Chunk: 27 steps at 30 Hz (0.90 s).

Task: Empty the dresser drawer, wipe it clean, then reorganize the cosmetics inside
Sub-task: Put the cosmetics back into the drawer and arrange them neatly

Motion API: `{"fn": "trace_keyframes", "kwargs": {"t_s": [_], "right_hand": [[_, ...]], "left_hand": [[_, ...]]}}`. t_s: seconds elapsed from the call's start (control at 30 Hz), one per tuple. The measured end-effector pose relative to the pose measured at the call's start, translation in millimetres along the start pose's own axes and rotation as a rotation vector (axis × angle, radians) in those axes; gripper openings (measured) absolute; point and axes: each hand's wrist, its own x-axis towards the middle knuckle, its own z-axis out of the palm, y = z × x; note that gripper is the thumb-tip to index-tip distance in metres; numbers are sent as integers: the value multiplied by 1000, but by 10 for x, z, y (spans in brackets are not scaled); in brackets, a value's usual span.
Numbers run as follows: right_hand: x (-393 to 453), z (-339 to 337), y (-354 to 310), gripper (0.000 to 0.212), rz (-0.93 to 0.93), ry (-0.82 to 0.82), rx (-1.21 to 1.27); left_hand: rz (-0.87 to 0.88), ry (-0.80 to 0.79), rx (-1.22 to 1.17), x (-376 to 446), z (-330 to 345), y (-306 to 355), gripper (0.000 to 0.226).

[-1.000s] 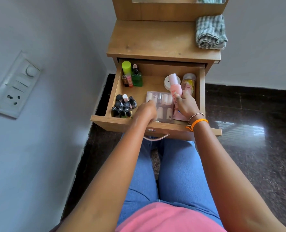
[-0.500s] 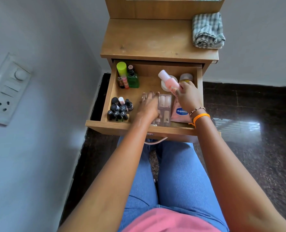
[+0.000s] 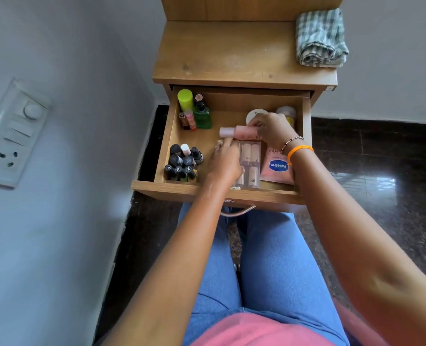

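The wooden drawer (image 3: 167,143) stands pulled out. My right hand (image 3: 271,129) grips a pink bottle (image 3: 234,131), which lies sideways above the drawer's middle. My left hand (image 3: 225,161) rests with straight fingers on a clear pack of small tubes (image 3: 250,166). A pink Vaseline sachet (image 3: 276,168) lies to the right of the pack. Black-capped nail polish bottles (image 3: 183,164) cluster at the front left. At the back left stand a lime-capped bottle (image 3: 185,99), a green bottle (image 3: 203,117) and lipsticks (image 3: 188,121). A white round jar (image 3: 254,115) and a yellow jar (image 3: 286,113) sit partly hidden behind my right hand.
A folded checked cloth (image 3: 320,38) lies on the dresser top (image 3: 226,53) at the back right. A wall with a switch plate (image 3: 10,136) runs along the left. Dark polished floor (image 3: 381,171) lies to the right. My knees in blue jeans (image 3: 256,265) sit below the drawer front.
My right hand has tipped the pink bottle from upright to lying sideways and carried it left, over the drawer's middle. My left hand moved onto the tube pack.
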Motion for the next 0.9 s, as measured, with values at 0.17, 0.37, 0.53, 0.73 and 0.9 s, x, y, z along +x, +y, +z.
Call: {"fn": "trace_keyframes", "kwargs": {"t_s": [0.17, 0.37, 0.53, 0.73, 0.9], "right_hand": [[28, 34, 67, 33, -46, 15, -60], [70, 30, 85, 30, -36, 14, -51], [137, -8, 111, 36, -82, -40, -125], [134, -29, 109, 48, -201, -74, -392], [227, -199, 34, 40, -290, -188, -617]], "left_hand": [[27, 164, -26, 43, -7, 8, 56], [47, 13, -5, 124, -16, 8, 71], [40, -6, 49, 152, -35, 48, 73], [43, 13, 53, 221, -37, 52, 66], [74, 163, 19, 333, -63, 55, 52]]}}
